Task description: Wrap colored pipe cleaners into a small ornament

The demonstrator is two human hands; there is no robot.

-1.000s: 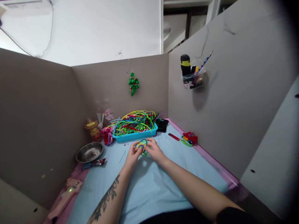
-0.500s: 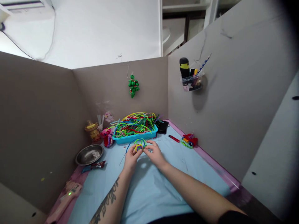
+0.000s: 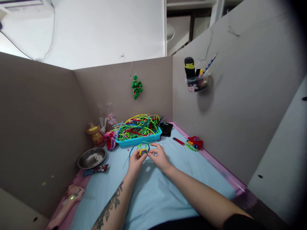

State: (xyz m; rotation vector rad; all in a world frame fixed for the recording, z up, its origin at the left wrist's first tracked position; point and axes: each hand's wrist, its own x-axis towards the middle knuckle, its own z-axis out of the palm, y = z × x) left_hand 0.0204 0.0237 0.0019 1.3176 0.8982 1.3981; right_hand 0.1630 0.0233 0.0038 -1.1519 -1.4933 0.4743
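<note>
My left hand (image 3: 136,161) pinches a small round piece (image 3: 143,152) with a yellow rim and a purple and green middle, made of coloured strands like pipe cleaners. A blue strand (image 3: 133,147) arches from it over the left fingers, and green strands stand up behind it. My right hand (image 3: 158,157) is at the right edge of the piece, thumb and index finger pinched together there and the other fingers raised. What exactly lies between those right fingertips is too small to tell. Both hands are just above the light blue cloth (image 3: 153,191).
Behind the hands stands a blue tray (image 3: 141,140) heaped with coloured strands. A metal bowl (image 3: 83,159) and a pink device (image 3: 68,204) lie left. To the right are a red cutter-like tool (image 3: 178,141) and a red and green craft piece (image 3: 194,143). Grey partitions enclose three sides.
The round piece has turned slightly between my fingers, and the blue strand's arch now reaches further right. Both hands keep almost the same place.
</note>
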